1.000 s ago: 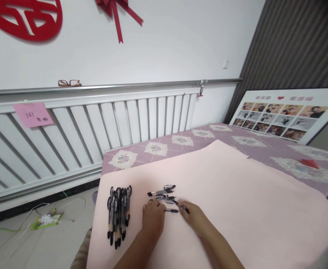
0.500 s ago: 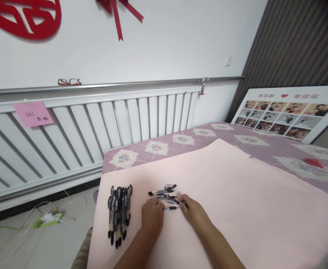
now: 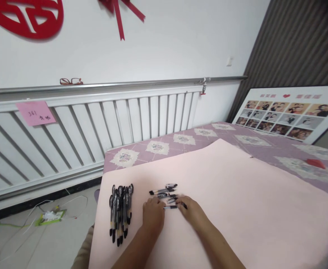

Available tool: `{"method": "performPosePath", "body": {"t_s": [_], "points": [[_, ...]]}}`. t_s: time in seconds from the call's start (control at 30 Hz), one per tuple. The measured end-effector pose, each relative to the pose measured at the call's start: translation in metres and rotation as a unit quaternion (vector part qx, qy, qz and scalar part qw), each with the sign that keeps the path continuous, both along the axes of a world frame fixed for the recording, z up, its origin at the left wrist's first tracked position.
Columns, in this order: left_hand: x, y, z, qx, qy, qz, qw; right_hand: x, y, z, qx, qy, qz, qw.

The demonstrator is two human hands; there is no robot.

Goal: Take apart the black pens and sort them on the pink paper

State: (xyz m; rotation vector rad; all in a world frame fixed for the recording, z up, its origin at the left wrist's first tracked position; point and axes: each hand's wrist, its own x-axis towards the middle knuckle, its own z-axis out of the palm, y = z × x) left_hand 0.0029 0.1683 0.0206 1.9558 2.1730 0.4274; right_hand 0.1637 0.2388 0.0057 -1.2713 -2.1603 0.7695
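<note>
My left hand (image 3: 154, 213) is closed around an uncapped pen (image 3: 169, 207), whose black grip and tip stick out toward the right. Close to that tip, my right hand (image 3: 191, 210) pinches a small black-ended pen cap (image 3: 184, 205), partly covered by the fingers. Just beyond both hands lie a few loose pens (image 3: 161, 191) and clear caps with black ends, among them one loose cap (image 3: 171, 185) at the far side. To the left rests a pile of capped black pens (image 3: 120, 213), all laid roughly lengthwise.
Pink paper (image 3: 236, 201) covers much of the purple patterned surface (image 3: 184, 139). A white radiator (image 3: 102, 123) runs along the wall behind. At the back right leans a photo board (image 3: 287, 116). A power strip (image 3: 50, 217) with cables lies on the floor at left.
My right hand has come slightly left with the cap, nearer the tip of the pen in my left hand. The whole view has shifted a little.
</note>
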Motion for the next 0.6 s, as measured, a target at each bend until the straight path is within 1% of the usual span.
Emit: {"method": "performPosePath", "body": {"t_s": [0.1, 0.23, 0.33, 0.43, 0.47, 0.53, 0.6], "points": [[0.0, -0.001, 0.001, 0.0, -0.008, 0.0, 1.0, 0.003, -0.001, 0.004, -0.005, 0.004, -0.013, 1.0], [-0.001, -0.003, 0.005, 0.006, -0.027, 0.0, 1.0, 0.008, -0.002, 0.006, -0.007, -0.007, -0.069, 0.998], [-0.002, -0.011, 0.009, 0.015, -0.045, 0.0, 0.999, 0.011, -0.001, 0.006, 0.002, -0.018, -0.084, 0.996], [-0.001, -0.029, 0.012, 0.032, -0.08, -0.017, 0.996, 0.011, 0.0, 0.006, 0.02, -0.024, -0.064, 0.997], [-0.002, -0.038, 0.012, 0.045, -0.109, -0.033, 0.993, 0.01, 0.0, 0.006, 0.028, -0.025, -0.055, 0.998], [-0.004, -0.056, 0.01, 0.066, -0.164, -0.065, 0.982, 0.008, -0.001, 0.005, 0.044, -0.027, -0.039, 0.998], [-0.008, -0.074, 0.003, 0.069, -0.199, -0.089, 0.973, 0.006, -0.003, 0.003, 0.057, -0.031, -0.028, 0.997]]}}
